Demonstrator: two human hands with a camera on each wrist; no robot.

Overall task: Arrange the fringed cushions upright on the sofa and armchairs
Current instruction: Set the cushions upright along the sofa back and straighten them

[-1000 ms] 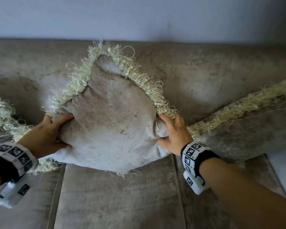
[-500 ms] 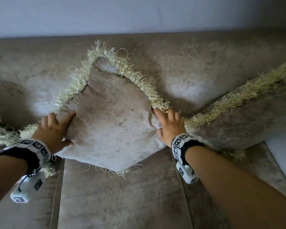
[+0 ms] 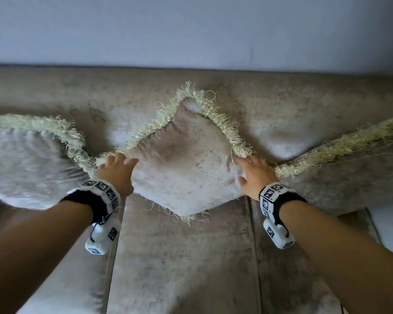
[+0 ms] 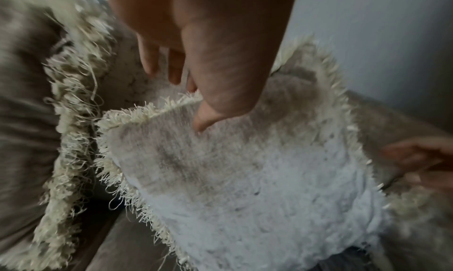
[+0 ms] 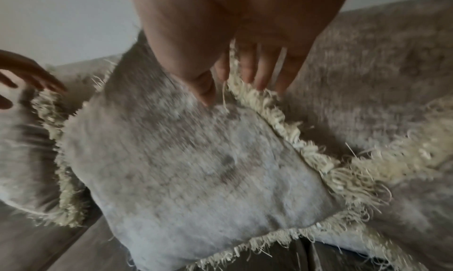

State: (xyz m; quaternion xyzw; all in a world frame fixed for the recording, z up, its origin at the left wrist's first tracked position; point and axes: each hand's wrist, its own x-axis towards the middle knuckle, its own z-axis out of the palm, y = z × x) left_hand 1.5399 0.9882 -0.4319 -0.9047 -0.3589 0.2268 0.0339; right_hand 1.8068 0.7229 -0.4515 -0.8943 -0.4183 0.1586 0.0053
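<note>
1. The middle cushion (image 3: pixel 186 168) stood on one corner like a diamond, leaning against the sofa (image 3: pixel 304 114) backrest, its bottom tip on the seat

2. The left hand (image 3: pixel 117 172) lay at the cushion's left corner with fingers loosely spread over the fringe (image 3: pixel 225 123), thumb on the face; nothing was gripped. The right hand (image 3: pixel 255 174) was the same at the right corner: fingers straight and apart, tips at the fringe, holding nothing

3. A left cushion (image 3: pixel 30 164) and a right cushion (image 3: pixel 349 173) flanked it, their fringed edges touching or nearly touching its side corners

4. Risk, as I judged it: balanced on a single corner with only the backrest behind, the cushion could roll sideways or slide forward off its tip once both hands left, since the pile looked slippery and the filling soft

5. A finger might also snag loose fringe threads and drag the corner out of place

6. Room: the seat in front lay free for pulling the arms straight back; sideways there was little, with neighbours close at both corners
</note>
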